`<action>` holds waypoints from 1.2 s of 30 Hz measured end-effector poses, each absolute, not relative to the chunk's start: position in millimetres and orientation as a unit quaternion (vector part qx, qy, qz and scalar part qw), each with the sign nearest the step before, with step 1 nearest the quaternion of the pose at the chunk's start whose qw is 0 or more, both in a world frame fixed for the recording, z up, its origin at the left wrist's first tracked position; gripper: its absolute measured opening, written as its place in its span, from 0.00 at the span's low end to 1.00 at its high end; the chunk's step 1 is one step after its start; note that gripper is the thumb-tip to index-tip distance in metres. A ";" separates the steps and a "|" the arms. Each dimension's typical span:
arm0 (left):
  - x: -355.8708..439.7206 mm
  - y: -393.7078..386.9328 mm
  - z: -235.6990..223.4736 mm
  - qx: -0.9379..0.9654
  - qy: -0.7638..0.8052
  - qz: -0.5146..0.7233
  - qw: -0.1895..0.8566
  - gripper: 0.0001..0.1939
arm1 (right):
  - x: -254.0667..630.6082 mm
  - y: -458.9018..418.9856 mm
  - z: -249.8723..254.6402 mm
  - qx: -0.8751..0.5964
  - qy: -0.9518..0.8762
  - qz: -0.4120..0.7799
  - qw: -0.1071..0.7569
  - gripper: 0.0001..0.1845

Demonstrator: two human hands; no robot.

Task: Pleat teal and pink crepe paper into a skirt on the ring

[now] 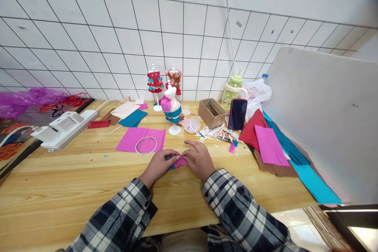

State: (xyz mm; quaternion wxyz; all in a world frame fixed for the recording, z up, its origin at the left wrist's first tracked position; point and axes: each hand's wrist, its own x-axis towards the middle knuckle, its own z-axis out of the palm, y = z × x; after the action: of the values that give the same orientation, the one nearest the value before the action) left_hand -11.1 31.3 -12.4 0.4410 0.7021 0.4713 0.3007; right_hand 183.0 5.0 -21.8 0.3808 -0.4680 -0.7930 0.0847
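Observation:
Between my two hands, low over the wooden table, is a small piece of pink and teal crepe paper. My left hand is closed on its left side, thumb and fingers pinching it. With thumb and index finger, my right hand pinches the right edge, its other fingers partly hidden. Just beyond my left hand lies a pink sheet with a silvery ring on it. Behind my hands stands a mini dress form dressed in white, pink and teal paper.
Two more dressed forms stand by the tiled wall. A pink dish, scattered white sticks, a cardboard box, a phone and a jug sit right of centre. Coloured paper lies right; a power strip lies left.

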 end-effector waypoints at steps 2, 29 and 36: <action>-10.5 30.4 -11.7 0.700 0.475 0.305 0.438 0.16 | 182.8 4.8 -21.4 -0.463 -0.795 0.080 0.383 0.06; -14.8 30.8 -15.1 0.758 0.468 0.305 0.337 0.14 | 178.6 15.4 -29.2 -0.508 -0.671 0.291 0.456 0.02; -25.2 38.8 -17.7 0.813 0.454 0.264 0.249 0.11 | 188.0 23.3 -37.9 -0.530 -0.651 0.337 0.427 0.01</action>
State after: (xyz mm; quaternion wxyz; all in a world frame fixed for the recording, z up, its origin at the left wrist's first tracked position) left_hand -25.2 38.8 -17.7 0.2494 0.8134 0.4542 0.2642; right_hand 188.0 23.3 -37.9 0.4269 -0.5301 -0.6507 0.3367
